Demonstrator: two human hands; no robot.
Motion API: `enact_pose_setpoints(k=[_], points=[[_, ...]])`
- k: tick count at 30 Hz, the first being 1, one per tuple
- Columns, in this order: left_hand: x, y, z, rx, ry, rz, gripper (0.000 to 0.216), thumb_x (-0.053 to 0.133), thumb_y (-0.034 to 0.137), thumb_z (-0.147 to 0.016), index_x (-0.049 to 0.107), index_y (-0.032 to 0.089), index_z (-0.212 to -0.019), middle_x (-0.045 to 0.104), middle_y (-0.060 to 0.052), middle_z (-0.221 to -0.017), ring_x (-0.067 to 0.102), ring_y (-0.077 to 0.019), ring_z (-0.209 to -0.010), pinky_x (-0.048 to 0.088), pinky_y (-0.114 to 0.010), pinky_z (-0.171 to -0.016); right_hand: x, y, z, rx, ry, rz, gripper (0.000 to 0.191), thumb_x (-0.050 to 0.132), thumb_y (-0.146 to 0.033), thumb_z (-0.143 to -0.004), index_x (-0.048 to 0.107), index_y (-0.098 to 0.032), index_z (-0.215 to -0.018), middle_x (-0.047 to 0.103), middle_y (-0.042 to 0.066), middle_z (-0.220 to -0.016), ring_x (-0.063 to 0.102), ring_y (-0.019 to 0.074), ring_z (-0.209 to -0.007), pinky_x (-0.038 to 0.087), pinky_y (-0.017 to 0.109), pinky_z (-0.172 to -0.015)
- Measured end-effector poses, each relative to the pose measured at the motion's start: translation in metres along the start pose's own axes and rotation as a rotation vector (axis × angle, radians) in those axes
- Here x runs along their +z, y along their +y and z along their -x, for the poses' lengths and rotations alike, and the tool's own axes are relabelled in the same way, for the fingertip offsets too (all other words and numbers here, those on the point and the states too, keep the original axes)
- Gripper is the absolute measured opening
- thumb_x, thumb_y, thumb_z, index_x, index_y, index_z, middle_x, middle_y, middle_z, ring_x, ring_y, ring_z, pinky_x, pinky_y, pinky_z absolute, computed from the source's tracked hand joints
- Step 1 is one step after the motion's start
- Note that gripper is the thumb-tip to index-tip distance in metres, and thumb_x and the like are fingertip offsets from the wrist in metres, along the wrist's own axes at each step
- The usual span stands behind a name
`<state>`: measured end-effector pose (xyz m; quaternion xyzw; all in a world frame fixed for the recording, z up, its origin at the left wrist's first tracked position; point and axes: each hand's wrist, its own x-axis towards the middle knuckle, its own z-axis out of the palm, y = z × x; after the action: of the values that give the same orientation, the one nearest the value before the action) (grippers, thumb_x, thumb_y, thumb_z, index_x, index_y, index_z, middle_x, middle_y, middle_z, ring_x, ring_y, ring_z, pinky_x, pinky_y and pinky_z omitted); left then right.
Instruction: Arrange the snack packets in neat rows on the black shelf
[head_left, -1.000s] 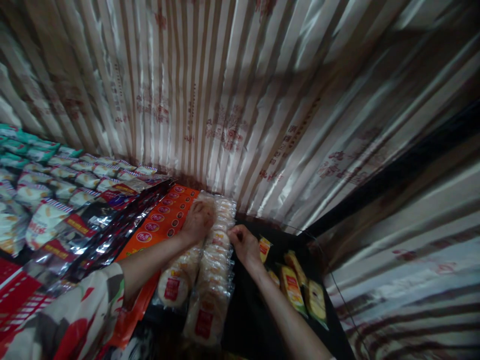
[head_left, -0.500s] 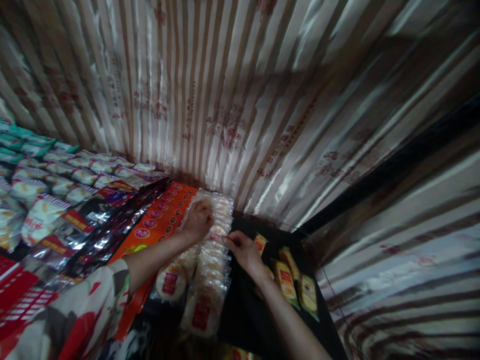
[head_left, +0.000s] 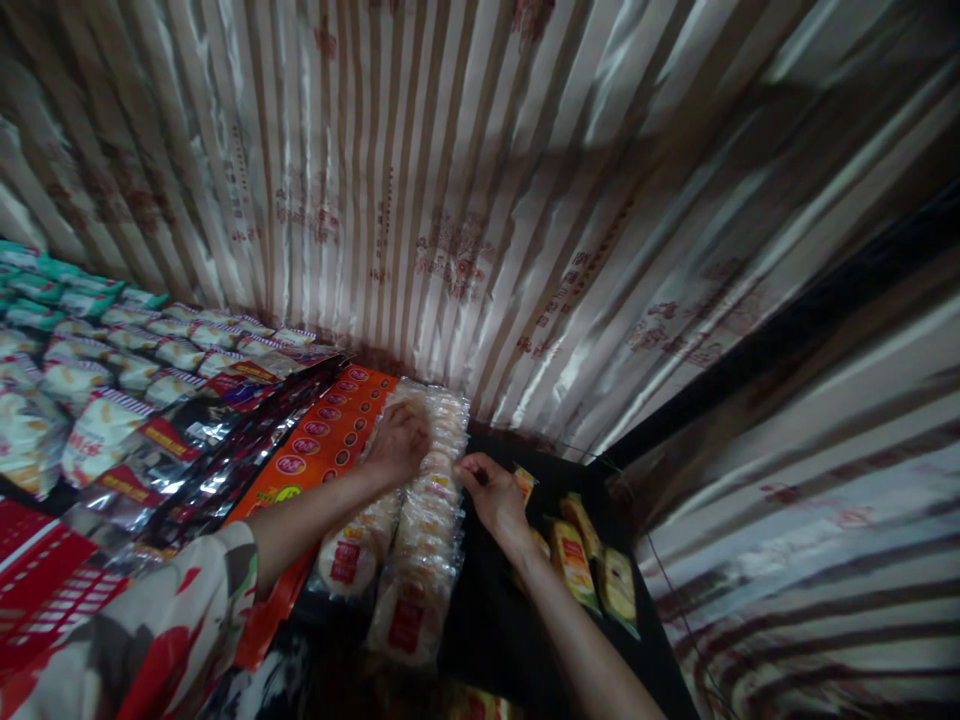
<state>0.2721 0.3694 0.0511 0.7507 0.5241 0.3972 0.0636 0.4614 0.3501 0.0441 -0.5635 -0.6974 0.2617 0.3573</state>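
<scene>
Two lengthwise rows of round, pale flat cakes in clear wrappers (head_left: 411,612) overlap each other on the dark table. My left hand (head_left: 403,440) rests over the far part of these rows, its fingers curled down; what lies beneath the fingertips is hidden. At the right edge of the right-hand row, my right hand (head_left: 491,495) has thumb and forefinger pinched together close to a wrapper. Whether a bit of wrapper is between those fingertips is too small to tell. An orange printed pack (head_left: 321,432) lies just left of the cakes, under my left forearm.
Several yellow wrapped snacks (head_left: 576,560) lie right of my right hand on the black tabletop (head_left: 487,620). Dark shiny packets, white snack bags (head_left: 101,440) and green bags (head_left: 37,290) fill the left. A pleated striped curtain (head_left: 450,180) hangs behind, with a dark pole (head_left: 675,400) at right.
My right hand's fingertips have drawn slightly up and right from the cake wrapper. My left hand stays over the rows, its fingers shifting a little. The view has shifted slightly.
</scene>
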Motion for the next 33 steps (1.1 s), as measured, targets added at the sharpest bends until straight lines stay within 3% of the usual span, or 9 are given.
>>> enact_pose_setpoints(k=[4, 11, 14, 17, 19, 25, 29, 33], points=[[-0.007, 0.002, 0.004, 0.076, -0.036, 0.012, 0.007, 0.060, 0.025, -0.074, 0.062, 0.019, -0.077, 0.058, -0.006, -0.099, 0.040, -0.0243, -0.115, 0.035, -0.044, -0.102, 0.006, 0.001, -0.003, -0.016, 0.049, -0.025, 0.025, 0.050, -0.044, -0.076, 0.058, -0.022, -0.069, 0.058, -0.002, -0.063, 0.054, 0.0137, -0.060, 0.039, 0.024, -0.060], [-0.001, 0.002, 0.004, 0.050, -0.082, -0.057, 0.011, 0.056, 0.008, -0.069, 0.061, 0.017, -0.071, 0.058, -0.008, -0.101, 0.039, -0.0249, -0.116, 0.034, -0.043, -0.103, -0.002, -0.009, 0.014, 0.038, 0.101, 0.116, 0.028, 0.050, -0.048, -0.076, 0.055, -0.021, -0.082, 0.062, 0.001, -0.076, 0.057, 0.0166, -0.066, 0.042, 0.026, -0.062], [0.002, 0.005, 0.005, 0.009, -0.065, -0.061, 0.012, 0.054, 0.007, -0.070, 0.060, 0.016, -0.070, 0.059, -0.008, -0.099, 0.042, -0.0243, -0.113, 0.034, -0.044, -0.103, -0.011, -0.016, 0.023, 0.047, 0.012, 0.201, 0.028, 0.049, -0.048, -0.077, 0.057, -0.022, -0.074, 0.062, 0.000, -0.071, 0.057, 0.0159, -0.063, 0.040, 0.025, -0.058], [0.003, 0.007, 0.006, 0.005, -0.061, -0.060, 0.012, 0.054, 0.006, -0.069, 0.060, 0.016, -0.070, 0.059, -0.008, -0.096, 0.043, -0.0243, -0.112, 0.033, -0.045, -0.104, -0.014, -0.020, 0.026, 0.046, -0.139, 0.168, 0.022, 0.052, -0.043, -0.076, 0.060, -0.023, -0.071, 0.064, -0.001, -0.068, 0.058, 0.0151, -0.063, 0.039, 0.024, -0.058], [0.002, 0.008, 0.006, 0.011, -0.059, -0.062, 0.012, 0.054, 0.007, -0.069, 0.059, 0.017, -0.069, 0.059, -0.007, -0.096, 0.043, -0.0244, -0.113, 0.034, -0.045, -0.104, -0.013, -0.020, 0.025, 0.050, -0.166, 0.131, 0.019, 0.051, -0.038, -0.076, 0.062, -0.023, -0.071, 0.065, -0.002, -0.069, 0.059, 0.0153, -0.065, 0.039, 0.024, -0.060], [-0.012, 0.011, 0.012, 0.041, -0.002, -0.017, 0.010, 0.054, 0.018, -0.074, 0.061, 0.018, -0.081, 0.057, -0.008, -0.103, 0.040, -0.0246, -0.116, 0.034, -0.046, -0.104, -0.004, -0.016, 0.019, 0.056, -0.020, 0.126, 0.026, 0.045, -0.043, -0.079, 0.060, -0.023, -0.071, 0.063, 0.000, -0.067, 0.058, 0.0165, -0.062, 0.039, 0.026, -0.058], [-0.020, 0.011, 0.019, 0.058, -0.115, -0.008, 0.006, 0.060, 0.023, -0.072, 0.064, 0.020, -0.075, 0.052, -0.007, -0.115, 0.028, -0.0284, -0.126, 0.032, -0.050, -0.103, 0.000, -0.017, 0.021, 0.053, 0.025, 0.127, 0.028, 0.044, -0.044, -0.080, 0.060, -0.023, -0.072, 0.064, 0.000, -0.068, 0.058, 0.0166, -0.064, 0.040, 0.026, -0.060], [-0.017, 0.013, 0.022, 0.027, -0.152, -0.037, 0.005, 0.059, 0.018, -0.072, 0.063, 0.019, -0.070, 0.054, -0.008, -0.115, 0.030, -0.0288, -0.126, 0.033, -0.050, -0.103, -0.004, -0.021, 0.025, 0.084, 0.061, 0.140, 0.028, 0.043, -0.046, -0.081, 0.059, -0.022, -0.078, 0.065, 0.001, -0.073, 0.059, 0.0165, -0.066, 0.040, 0.026, -0.061]])
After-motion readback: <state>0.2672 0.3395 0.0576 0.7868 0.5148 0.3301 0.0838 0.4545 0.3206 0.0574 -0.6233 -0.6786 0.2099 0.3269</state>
